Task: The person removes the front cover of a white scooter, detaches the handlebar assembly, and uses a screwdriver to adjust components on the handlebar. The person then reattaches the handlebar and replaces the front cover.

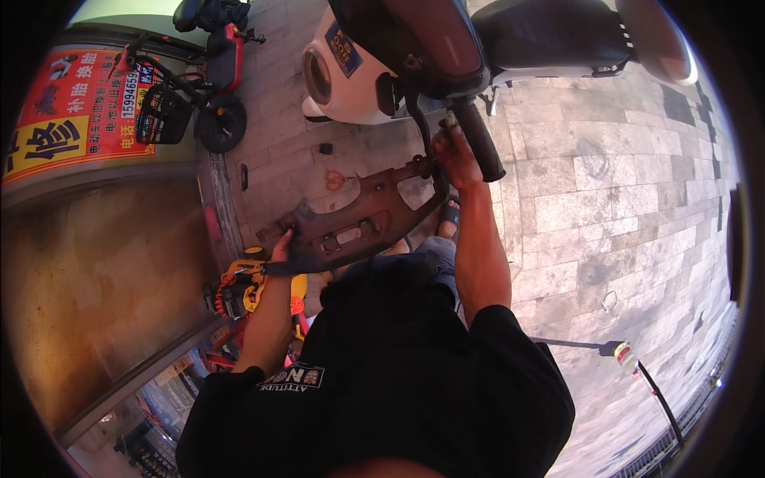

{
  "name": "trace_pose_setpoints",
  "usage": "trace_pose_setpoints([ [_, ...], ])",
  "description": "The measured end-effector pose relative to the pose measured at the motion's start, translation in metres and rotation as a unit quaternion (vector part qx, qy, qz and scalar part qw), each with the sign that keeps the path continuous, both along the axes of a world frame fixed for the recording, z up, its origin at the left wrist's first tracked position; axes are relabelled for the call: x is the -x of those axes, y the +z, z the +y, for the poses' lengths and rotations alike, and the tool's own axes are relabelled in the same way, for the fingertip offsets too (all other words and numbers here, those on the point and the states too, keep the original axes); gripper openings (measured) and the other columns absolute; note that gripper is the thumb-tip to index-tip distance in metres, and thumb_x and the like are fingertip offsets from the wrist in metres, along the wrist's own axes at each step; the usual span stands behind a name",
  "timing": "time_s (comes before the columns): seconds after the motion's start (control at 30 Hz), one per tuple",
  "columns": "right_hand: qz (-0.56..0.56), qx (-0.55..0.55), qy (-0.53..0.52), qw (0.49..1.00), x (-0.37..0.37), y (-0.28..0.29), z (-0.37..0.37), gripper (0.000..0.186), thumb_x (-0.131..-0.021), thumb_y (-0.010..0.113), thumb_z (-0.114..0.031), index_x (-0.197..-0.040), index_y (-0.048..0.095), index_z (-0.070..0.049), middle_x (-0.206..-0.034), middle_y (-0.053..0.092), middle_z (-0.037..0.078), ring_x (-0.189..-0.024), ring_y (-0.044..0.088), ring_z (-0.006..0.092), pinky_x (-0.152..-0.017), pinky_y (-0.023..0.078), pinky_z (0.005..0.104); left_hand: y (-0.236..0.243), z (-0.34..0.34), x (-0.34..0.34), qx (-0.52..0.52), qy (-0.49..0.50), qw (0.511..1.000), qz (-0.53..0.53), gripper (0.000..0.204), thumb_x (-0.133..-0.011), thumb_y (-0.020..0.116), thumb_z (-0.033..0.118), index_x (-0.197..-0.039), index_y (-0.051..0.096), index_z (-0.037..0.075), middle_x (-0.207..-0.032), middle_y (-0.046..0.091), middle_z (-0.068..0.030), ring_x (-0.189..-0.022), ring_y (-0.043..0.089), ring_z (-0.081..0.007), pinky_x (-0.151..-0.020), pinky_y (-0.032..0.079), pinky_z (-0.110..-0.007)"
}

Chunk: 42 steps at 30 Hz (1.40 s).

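Note:
A dark brown plastic scooter panel [382,211], with cutouts and a curved lower edge, is held tilted in front of me. My left hand [280,248] grips its left end, thumb over the upper face. My right hand [458,163] is closed at its right end, close beside the black handlebar grip [483,147] and brake lever [418,119] of a parked scooter; some fingers are hidden. The white front body [358,92] and dark seat [546,36] of that scooter are beyond the panel.
A yellow-and-black power tool [243,291] sits by my left forearm. A red electric scooter with a basket [163,119] stands far left, near an orange sign [72,111]. Small dark parts [325,149] and a coiled red item [335,180] lie on the paving.

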State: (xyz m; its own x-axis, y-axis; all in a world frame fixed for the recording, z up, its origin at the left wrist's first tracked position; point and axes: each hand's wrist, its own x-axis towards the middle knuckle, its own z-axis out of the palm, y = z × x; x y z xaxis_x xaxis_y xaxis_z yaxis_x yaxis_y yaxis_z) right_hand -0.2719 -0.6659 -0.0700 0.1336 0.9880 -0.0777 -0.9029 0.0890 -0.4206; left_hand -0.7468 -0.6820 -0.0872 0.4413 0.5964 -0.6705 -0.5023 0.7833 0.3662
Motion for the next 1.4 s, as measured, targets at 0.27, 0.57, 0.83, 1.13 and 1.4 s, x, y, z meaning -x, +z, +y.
trace_pose_setpoints([
  [0.27, 0.082, 0.016, 0.042, 0.996, 0.001, 0.013, -0.007, 0.030, -0.095, 0.056, -0.029, -0.118, 0.051, -0.011, -0.084, 0.047, -0.002, -0.080, 0.045, 0.0119, -0.073, 0.041, 0.0262, -0.101, -0.105, -0.047, -0.125, 0.251, 0.960, 0.007, 0.064, -0.087, 0.050, 0.054, -0.131, 0.049, 0.008, -0.138, 0.048, -0.0102, -0.130, 0.041, -0.0269, -0.111, 0.027, -0.043],
  [0.57, 0.118, -0.017, 0.204, 0.972, -0.031, 0.004, -0.004, 0.021, -0.094, 0.057, -0.032, -0.107, 0.054, -0.015, -0.076, 0.042, -0.003, -0.074, 0.044, 0.0122, -0.070, 0.040, 0.0287, -0.127, -0.132, -0.183, 0.245, 0.462, 0.844, -0.119, 0.077, -0.086, 0.038, 0.068, -0.138, 0.044, 0.010, -0.141, 0.044, -0.0133, -0.133, 0.037, -0.0305, -0.110, 0.025, -0.050],
  [0.83, -0.032, 0.003, 0.186, 0.982, -0.045, 0.004, 0.003, 0.020, -0.092, 0.059, -0.032, -0.099, 0.056, -0.014, -0.080, 0.048, -0.002, -0.076, 0.047, 0.0131, -0.069, 0.039, 0.0292, -0.127, -0.102, -0.195, 0.260, 0.213, 0.936, 0.101, 0.068, -0.091, 0.045, 0.059, -0.132, 0.048, 0.005, -0.124, 0.057, -0.0129, -0.115, 0.053, -0.0258, -0.098, 0.039, -0.043],
  [1.13, -0.191, 0.128, 0.147, 0.962, -0.094, 0.010, -0.001, 0.044, -0.081, 0.064, -0.008, -0.121, 0.052, 0.004, -0.100, 0.066, 0.016, -0.085, 0.066, 0.0233, -0.083, 0.053, 0.0358, 0.084, -0.024, -0.342, -0.341, -0.065, 0.855, 0.385, 0.027, -0.092, 0.056, 0.011, -0.116, 0.058, 0.000, -0.080, 0.063, -0.0081, -0.070, 0.062, -0.0140, -0.064, 0.050, -0.027],
  [1.4, -0.383, 0.121, 0.064, 0.914, -0.095, 0.036, -0.001, 0.029, -0.076, 0.075, -0.007, -0.102, 0.066, 0.000, -0.093, 0.068, 0.007, -0.088, 0.063, 0.0141, -0.080, 0.049, 0.0270, 0.148, -0.031, -0.362, -0.368, -0.191, 0.772, 0.483, 0.038, -0.092, 0.055, 0.014, -0.128, 0.049, 0.001, -0.097, 0.063, -0.0104, -0.080, 0.063, -0.0121, -0.073, 0.050, -0.026],
])
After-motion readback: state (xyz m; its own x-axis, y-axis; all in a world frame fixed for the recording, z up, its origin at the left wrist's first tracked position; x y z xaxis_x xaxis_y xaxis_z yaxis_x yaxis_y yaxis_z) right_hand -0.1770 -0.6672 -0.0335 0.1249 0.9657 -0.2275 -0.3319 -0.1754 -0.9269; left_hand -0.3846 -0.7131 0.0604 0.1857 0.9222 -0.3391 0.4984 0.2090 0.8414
